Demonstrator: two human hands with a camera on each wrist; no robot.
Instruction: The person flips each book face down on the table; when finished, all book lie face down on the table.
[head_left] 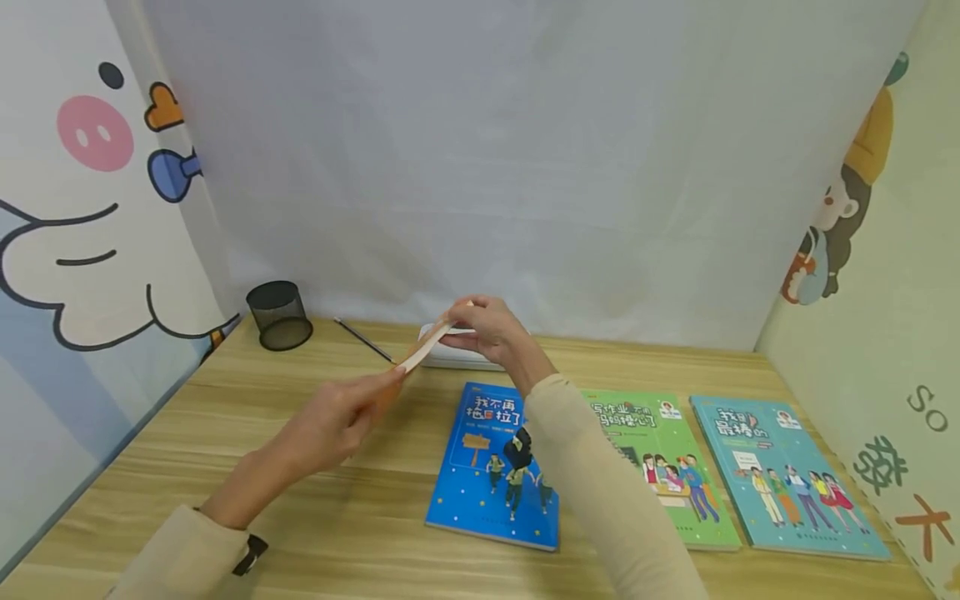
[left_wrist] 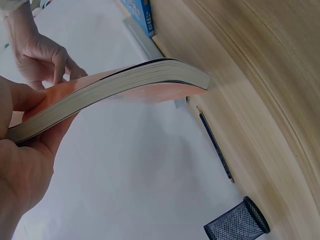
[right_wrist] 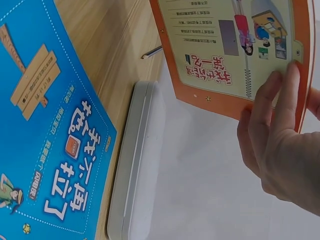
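Note:
An orange-covered book is held up above the table between both hands, its page edges toward the head camera. My left hand grips its near end, thumb on one cover and fingers on the other in the left wrist view. At the far end, my right hand holds the book by its edge; in the right wrist view, fingers lie over the illustrated cover. The book bends slightly in the left wrist view. Below the right forearm lies a blue book, partly hidden by the sleeve.
A green book and a teal book lie to the right. Behind the hands, a white rounded case stands by the back curtain. A black pencil and a black mesh pen holder are at the back left.

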